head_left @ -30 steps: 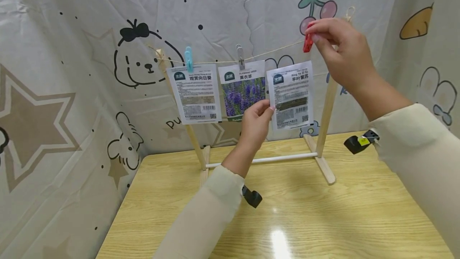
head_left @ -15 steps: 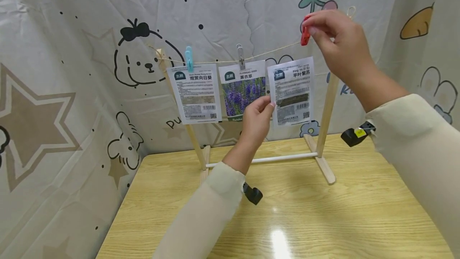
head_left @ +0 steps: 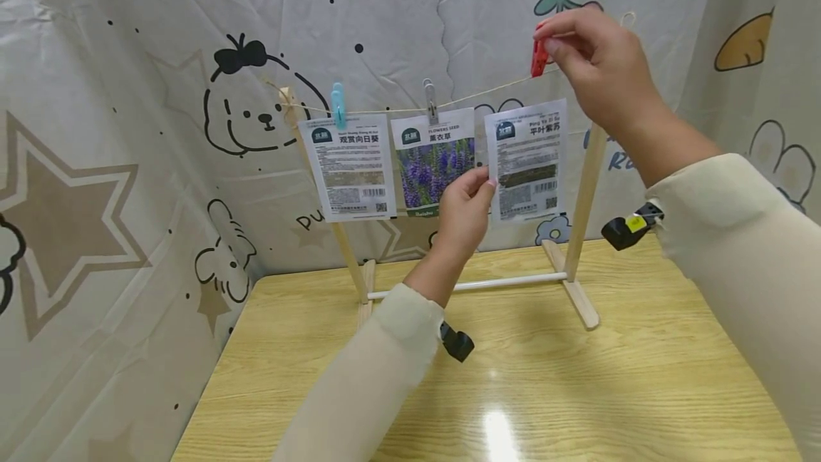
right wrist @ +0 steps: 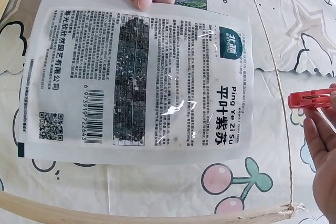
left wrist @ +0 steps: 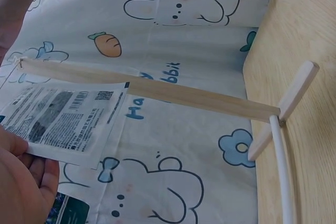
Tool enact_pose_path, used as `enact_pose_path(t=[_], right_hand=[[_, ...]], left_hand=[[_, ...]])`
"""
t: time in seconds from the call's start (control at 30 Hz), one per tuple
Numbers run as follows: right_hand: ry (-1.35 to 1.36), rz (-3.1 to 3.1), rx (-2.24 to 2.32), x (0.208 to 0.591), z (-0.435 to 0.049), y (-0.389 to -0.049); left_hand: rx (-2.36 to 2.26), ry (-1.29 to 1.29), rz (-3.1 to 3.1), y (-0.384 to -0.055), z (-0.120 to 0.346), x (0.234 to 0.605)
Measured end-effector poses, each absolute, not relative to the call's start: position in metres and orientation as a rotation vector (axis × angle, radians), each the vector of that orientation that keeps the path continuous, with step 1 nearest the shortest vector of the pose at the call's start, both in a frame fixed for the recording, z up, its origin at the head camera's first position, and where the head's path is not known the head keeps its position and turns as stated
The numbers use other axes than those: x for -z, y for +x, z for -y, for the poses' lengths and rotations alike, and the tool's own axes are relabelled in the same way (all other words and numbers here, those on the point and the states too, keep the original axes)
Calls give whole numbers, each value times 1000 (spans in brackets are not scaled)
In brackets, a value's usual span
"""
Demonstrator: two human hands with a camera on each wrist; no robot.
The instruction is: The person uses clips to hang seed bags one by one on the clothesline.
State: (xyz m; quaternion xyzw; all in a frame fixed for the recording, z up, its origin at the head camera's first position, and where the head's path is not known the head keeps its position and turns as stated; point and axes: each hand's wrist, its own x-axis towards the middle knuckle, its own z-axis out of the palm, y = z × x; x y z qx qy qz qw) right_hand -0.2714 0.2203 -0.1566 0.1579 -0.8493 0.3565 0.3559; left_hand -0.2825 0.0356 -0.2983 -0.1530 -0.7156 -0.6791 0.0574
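Observation:
My left hand (head_left: 463,212) pinches the left edge of a white seed packet (head_left: 529,159), held up near the string. Above it, my right hand (head_left: 599,63) pinches a red clothespin (head_left: 539,52) between thumb and fingertips, close to the string (head_left: 494,89). In the right wrist view a gap shows between the packet's top edge and the string (right wrist: 281,82). A blue clothespin (head_left: 338,105) fastens another white seed packet (head_left: 355,180) to the string at left. In the middle a grey clothespin (head_left: 430,100) holds a lavender seed packet (head_left: 420,162), partly hidden by my left hand.
The string runs between two wooden posts (head_left: 586,194), joined low down by a white rod (head_left: 507,281). Their wooden feet (head_left: 580,298) stand on a wood-grain table (head_left: 545,383). A printed curtain (head_left: 385,13) hangs right behind the stand.
The red clothespin in my right hand has moved left and slightly up. My left hand has shifted the seed packet slightly right and up, and it hangs straighter.

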Motion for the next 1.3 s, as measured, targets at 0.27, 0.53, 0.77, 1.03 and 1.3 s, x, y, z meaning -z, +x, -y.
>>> enact_pose_path(t=[0.27,0.53,0.77,1.03,1.3], right_hand=[[419,2211,-967,154,-216,-276],[432,2237,-973,155,-213,-280],[439,2267,-926,155,-212,-282],[405,2353,-909,156,-212,-280],[393,2395,-913,157,-212,-281]], left_hand=[[2061,-436,2161,-285,-35,294],[2054,-429,2179,-286,-35,293],[2061,-429,2166,-288,-36,294],[2053,-448,2140,-288,-37,293],[2069,-433,2112,-288,-37,291]])
